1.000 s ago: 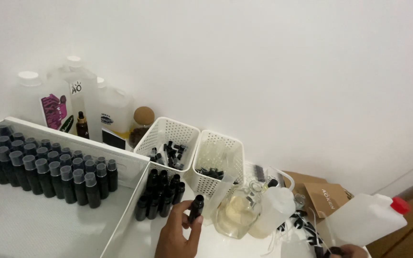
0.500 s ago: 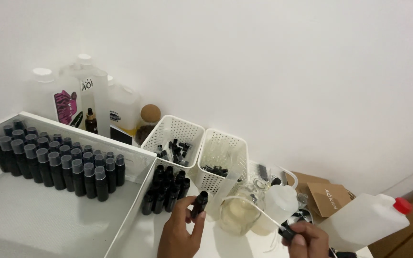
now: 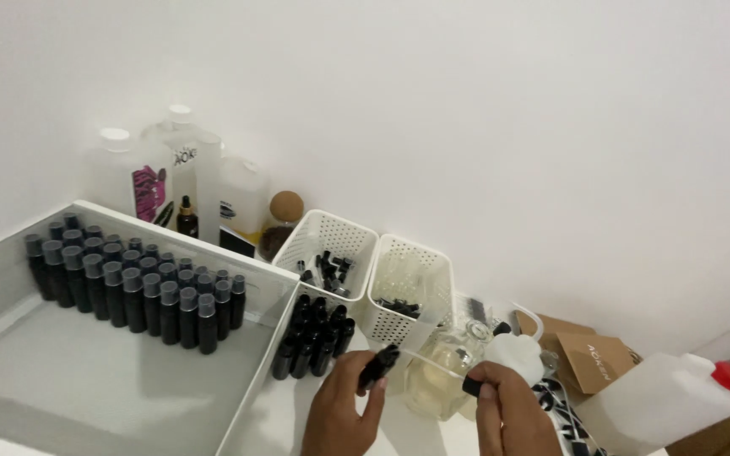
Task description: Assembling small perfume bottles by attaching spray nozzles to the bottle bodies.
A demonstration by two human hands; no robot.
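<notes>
1. The left hand (image 3: pixel 344 414) is closed around a small black bottle (image 3: pixel 379 368), held tilted just in front of the two white baskets (image 3: pixel 407 291).
2. The right hand (image 3: pixel 508 414) pinches a small black cap (image 3: pixel 471 386) between its fingertips, beside a squat glass jar of pale yellow liquid (image 3: pixel 436 380).
3. Cap and bottle are near each other but apart; bringing them together well likely calls for holding the bottle steadier and more upright, so the neck meets the cap squarely.
4. A cluster of black bottles (image 3: pixel 314 336) stands on the tabletop (image 3: pixel 276 431) just left of the left hand, so that elbow should stay tucked.
5. Rows of capped bottles (image 3: pixel 132 287) fill the white tray (image 3: pixel 170 232) further left.
</notes>
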